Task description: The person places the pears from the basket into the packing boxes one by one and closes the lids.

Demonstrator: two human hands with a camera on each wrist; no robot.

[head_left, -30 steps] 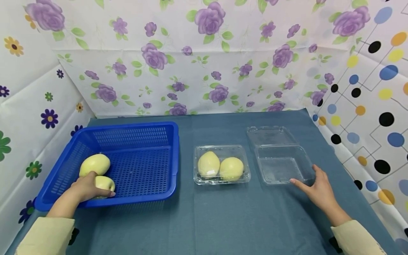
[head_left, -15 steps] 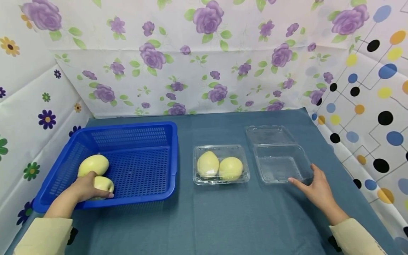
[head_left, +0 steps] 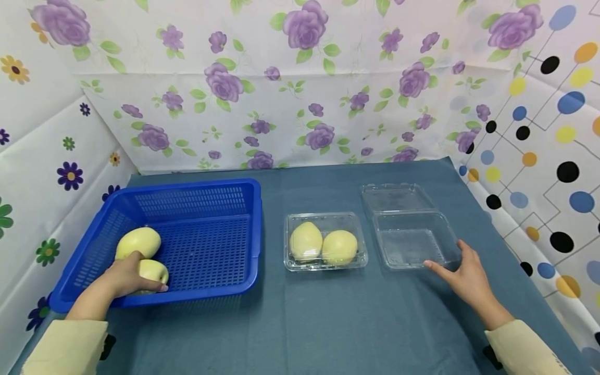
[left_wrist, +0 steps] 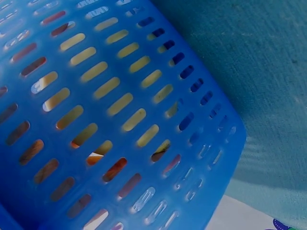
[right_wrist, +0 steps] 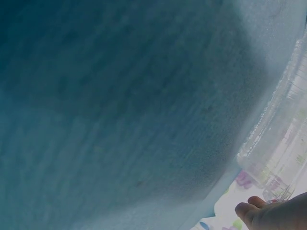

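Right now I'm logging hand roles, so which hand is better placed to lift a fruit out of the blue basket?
Left, I'd judge: the left hand reaches into the blue basket, gripping the nearer yellow fruit. The right hand is across the table, at the open clear container.

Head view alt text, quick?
Left hand grips one of two pale yellow round fruits in a blue perforated plastic basket. Right hand is at the edge of an open clear plastic clamshell box; a closed clear plastic box between the hands holds two more fruits.

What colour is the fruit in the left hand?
Pale yellow-green; that fruit shows best in the head view.
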